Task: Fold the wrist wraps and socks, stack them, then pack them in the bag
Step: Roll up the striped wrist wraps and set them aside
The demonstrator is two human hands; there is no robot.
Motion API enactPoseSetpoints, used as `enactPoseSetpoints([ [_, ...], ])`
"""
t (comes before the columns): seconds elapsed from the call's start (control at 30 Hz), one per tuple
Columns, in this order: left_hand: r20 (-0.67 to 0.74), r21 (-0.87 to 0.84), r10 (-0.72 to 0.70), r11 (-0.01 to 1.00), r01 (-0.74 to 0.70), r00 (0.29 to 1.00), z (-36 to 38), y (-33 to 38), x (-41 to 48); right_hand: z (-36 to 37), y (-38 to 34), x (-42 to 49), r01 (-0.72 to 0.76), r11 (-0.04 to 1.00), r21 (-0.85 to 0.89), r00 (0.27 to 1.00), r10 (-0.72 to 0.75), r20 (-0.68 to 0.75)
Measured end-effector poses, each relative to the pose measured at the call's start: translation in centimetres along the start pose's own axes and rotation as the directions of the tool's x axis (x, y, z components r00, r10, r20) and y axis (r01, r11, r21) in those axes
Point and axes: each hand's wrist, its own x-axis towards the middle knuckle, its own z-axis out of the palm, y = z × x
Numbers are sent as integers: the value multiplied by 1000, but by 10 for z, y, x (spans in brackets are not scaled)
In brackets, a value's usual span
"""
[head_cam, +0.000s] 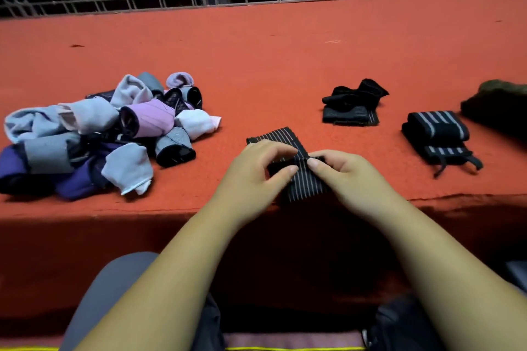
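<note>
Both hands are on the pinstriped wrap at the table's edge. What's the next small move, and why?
Probably fold the pinstriped wrap in half at its middle: the left hand and right hand pinch it there, and its far end lies flat, unfolded. Folded wraps lie to the right.

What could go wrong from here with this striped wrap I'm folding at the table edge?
1. The striped wrap lies at the near edge of the table; if released, it might slide off toward the lap.
2. The left hand and right hand pinch only its middle, so the fold may spring open.
3. Loose straps trail from the folded wrap on the right and could snag during stacking.
</note>
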Motion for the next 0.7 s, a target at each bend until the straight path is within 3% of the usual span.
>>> enactPoseSetpoints([
  [0.1, 42, 25, -40, 999, 39, 998, 4, -6, 2, 0, -4, -4, -40, 999, 28, 999, 40, 0],
  [0.2, 82, 26, -42, 999, 40, 996, 3, -5, 1, -1, -11, -7, -196, 979, 50, 980, 198, -20],
  [0.37, 190, 54, 66, 995, -78, 980, 4, 2, -2, -2, -11, -2, -325, 922, 209, 938, 342, -52],
  [0.5, 223, 63, 95, 992, -111, 970, 0, 2, -4, -3, -10, 0, -302, 953, 36, 952, 303, -47],
  [0.6, 237, 72, 98, 990, -118, 967, -8, 0, -6, 0, -12, 1, -308, 951, 8, 951, 308, -16],
  [0.7, 195, 55, 40, 997, -51, 980, -21, -2, -10, -3, -13, -2, -243, 962, -121, 969, 246, 7],
])
